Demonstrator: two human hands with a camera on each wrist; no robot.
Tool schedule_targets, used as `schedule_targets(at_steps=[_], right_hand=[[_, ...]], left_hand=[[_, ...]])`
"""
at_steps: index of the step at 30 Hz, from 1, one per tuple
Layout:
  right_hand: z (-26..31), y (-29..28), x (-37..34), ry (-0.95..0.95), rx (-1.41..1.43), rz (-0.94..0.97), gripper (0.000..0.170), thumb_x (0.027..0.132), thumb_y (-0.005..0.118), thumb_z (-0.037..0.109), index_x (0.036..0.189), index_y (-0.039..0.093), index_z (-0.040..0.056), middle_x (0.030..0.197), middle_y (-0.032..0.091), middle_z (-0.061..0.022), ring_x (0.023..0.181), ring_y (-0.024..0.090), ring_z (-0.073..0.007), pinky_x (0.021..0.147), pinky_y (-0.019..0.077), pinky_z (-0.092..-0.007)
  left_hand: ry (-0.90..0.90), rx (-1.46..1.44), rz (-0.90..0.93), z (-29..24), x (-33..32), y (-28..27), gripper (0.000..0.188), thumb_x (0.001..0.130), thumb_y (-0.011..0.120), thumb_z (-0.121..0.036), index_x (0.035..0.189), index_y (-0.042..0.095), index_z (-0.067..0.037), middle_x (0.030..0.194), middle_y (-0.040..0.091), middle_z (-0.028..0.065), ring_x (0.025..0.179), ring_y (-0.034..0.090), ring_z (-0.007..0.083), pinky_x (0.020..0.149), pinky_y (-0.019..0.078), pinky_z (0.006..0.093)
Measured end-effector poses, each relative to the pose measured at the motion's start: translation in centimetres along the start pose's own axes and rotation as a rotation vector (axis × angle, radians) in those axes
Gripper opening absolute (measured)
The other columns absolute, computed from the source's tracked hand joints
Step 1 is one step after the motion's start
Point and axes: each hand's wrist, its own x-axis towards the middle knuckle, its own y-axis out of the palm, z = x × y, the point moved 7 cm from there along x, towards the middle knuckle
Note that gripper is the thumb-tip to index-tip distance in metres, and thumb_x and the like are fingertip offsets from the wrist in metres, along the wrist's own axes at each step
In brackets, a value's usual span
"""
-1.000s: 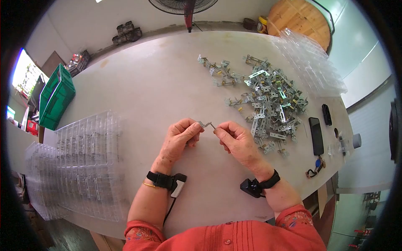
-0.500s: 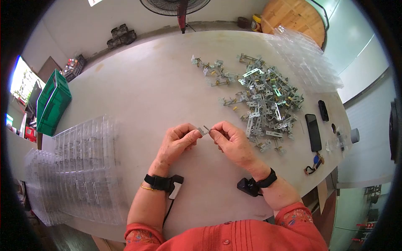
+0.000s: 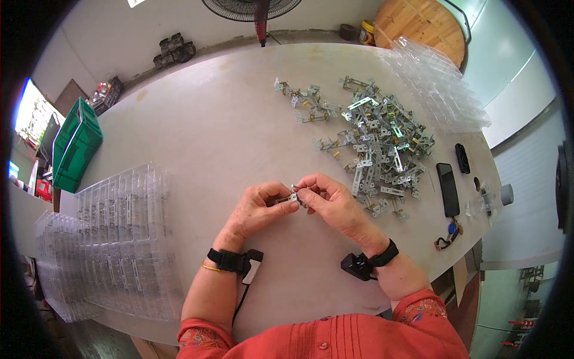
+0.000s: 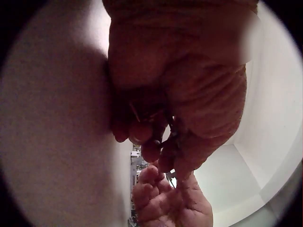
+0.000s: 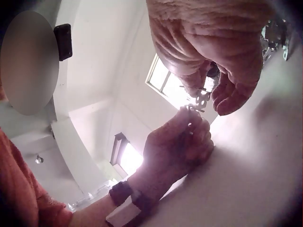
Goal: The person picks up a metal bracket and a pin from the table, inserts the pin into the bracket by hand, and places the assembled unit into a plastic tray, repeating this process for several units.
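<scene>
Over the near middle of the table, both hands meet at a small metal bracket [image 3: 293, 198]. My left hand [image 3: 257, 206] pinches it between thumb and fingers, and in the left wrist view the curled fingers hide most of it. From the other side, my right hand [image 3: 332, 203] pinches at the bracket's end with thumb and forefinger. In the right wrist view the flat, holed part of the bracket [image 5: 201, 100] shows between the two sets of fingertips. I cannot tell whether the right fingers hold a separate small piece there.
A heap of metal brackets [image 3: 382, 140] with brass-coloured parts lies right of the hands. Clear plastic trays [image 3: 122, 230] holding brackets are stacked at the left. More clear trays [image 3: 442, 90] lie back right. A phone [image 3: 447, 188] is at the right, a green crate [image 3: 78, 146] far left.
The hands were slightly apart, the left with a small metal piece and the right with a thin one. They have come together, and a broader face of the bracket now shows. The head view shifted slightly.
</scene>
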Motion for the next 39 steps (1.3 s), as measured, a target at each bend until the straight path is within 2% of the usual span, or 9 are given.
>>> schedule_targets(at_steps=[4, 9, 15, 21, 23, 27, 31, 36, 39], right_hand=[[0.0, -1.0, 0.3, -0.192, 0.025, -0.121, 0.016, 0.098, 0.063, 0.022, 0.106, 0.065, 0.0079, 0.084, 0.061, 0.0052, 0.074, 0.054, -0.0033, 0.066, 0.0471, -0.0202], [0.2, -0.9, 0.4, -0.138, 0.079, -0.098, 0.014, 0.099, 0.061, 0.02, 0.106, 0.064, 0.0074, 0.086, 0.063, 0.0025, 0.078, 0.06, -0.0065, 0.069, 0.0508, -0.0219], [-0.2, -0.2, 0.1, -0.048, 0.102, 0.006, 0.015, 0.101, 0.058, 0.017, 0.107, 0.061, 0.0043, 0.09, 0.065, -0.002, 0.081, 0.065, -0.0103, 0.071, 0.0552, -0.0257], [0.0, -1.0, 0.1, -0.089, 0.146, -0.097, 0.015, 0.101, 0.056, 0.015, 0.106, 0.06, 0.0022, 0.091, 0.065, -0.0037, 0.079, 0.064, -0.0111, 0.073, 0.0568, -0.0275], [0.0, -1.2, 0.2, -0.093, 0.164, -0.124, 0.014, 0.102, 0.056, 0.015, 0.105, 0.06, 0.0022, 0.091, 0.065, -0.0038, 0.079, 0.064, -0.0113, 0.073, 0.0574, -0.028], [0.4, -2.4, 0.2, -0.196, 0.179, -0.224, 0.014, 0.102, 0.055, 0.015, 0.105, 0.059, 0.0019, 0.092, 0.066, -0.0048, 0.081, 0.065, -0.0121, 0.075, 0.0581, -0.0285], [0.8, -2.7, 0.2, -0.297, 0.184, -0.261, 0.013, 0.102, 0.055, 0.013, 0.105, 0.058, 0.0015, 0.093, 0.067, -0.0061, 0.083, 0.067, -0.0131, 0.077, 0.0582, -0.0288], [1.5, -2.2, -0.3, -0.352, 0.061, -0.226, 0.01, 0.1, 0.058, 0.01, 0.105, 0.058, 0.0019, 0.092, 0.067, -0.0053, 0.084, 0.067, -0.0122, 0.077, 0.058, -0.0275], [2.0, -1.4, -0.5, -0.387, 0.027, -0.189, 0.008, 0.099, 0.059, 0.008, 0.105, 0.058, 0.0022, 0.092, 0.066, -0.0044, 0.085, 0.066, -0.0108, 0.077, 0.0578, -0.0268]], left_hand=[[-0.032, 0.025, 0.011, -0.4, -0.2, 0.2, 0.019, 0.086, 0.076, -0.02, 0.088, 0.066, -0.004, 0.072, 0.053, -0.0075, 0.068, 0.046, 0.0029, 0.06, 0.0379, 0.0223], [0.014, -0.024, -0.068, -0.5, 0.0, 0.0, 0.019, 0.086, 0.077, -0.019, 0.089, 0.067, -0.003, 0.073, 0.054, -0.0075, 0.068, 0.046, 0.0036, 0.06, 0.038, 0.023], [0.027, 0.16, -0.119, -0.7, -0.2, -0.7, 0.02, 0.086, 0.077, -0.019, 0.09, 0.067, -0.002, 0.075, 0.056, -0.0059, 0.07, 0.046, 0.0043, 0.062, 0.0389, 0.0231], [0.049, -0.099, -0.127, -0.6, 0.0, -0.4, 0.025, 0.096, 0.066, -0.026, 0.105, 0.065, -0.002, 0.086, 0.059, -0.0024, 0.08, 0.051, 0.0062, 0.072, 0.0445, 0.0227], [0.097, -0.127, -0.236, -0.6, -0.1, -1.2, 0.032, 0.102, 0.054, -0.03, 0.117, 0.06, -0.002, 0.103, 0.062, 0.0033, 0.09, 0.056, 0.0092, 0.078, 0.05, 0.0256], [0.143, -0.255, -0.361, 0.2, 0.4, -2.4, 0.035, 0.104, 0.048, -0.027, 0.126, 0.052, 0.0, 0.11, 0.061, 0.0077, 0.1, 0.06, 0.0141, 0.086, 0.0543, 0.0317], [0.161, -0.244, -0.315, 0.2, 0.7, -2.2, 0.037, 0.105, 0.047, -0.027, 0.128, 0.049, 0.002, 0.109, 0.062, 0.0099, 0.099, 0.063, 0.0168, 0.082, 0.0561, 0.0313], [0.007, -0.417, -0.165, 0.5, 0.7, -1.1, 0.039, 0.104, 0.049, -0.027, 0.13, 0.045, 0.003, 0.1, 0.065, 0.014, 0.078, 0.069, 0.0191, 0.07, 0.0587, 0.0297], [0.004, -0.468, -0.161, 0.8, 0.8, -1.1, 0.04, 0.104, 0.05, -0.026, 0.131, 0.044, 0.003, 0.098, 0.065, 0.0142, 0.077, 0.069, 0.0194, 0.068, 0.0589, 0.0293]])
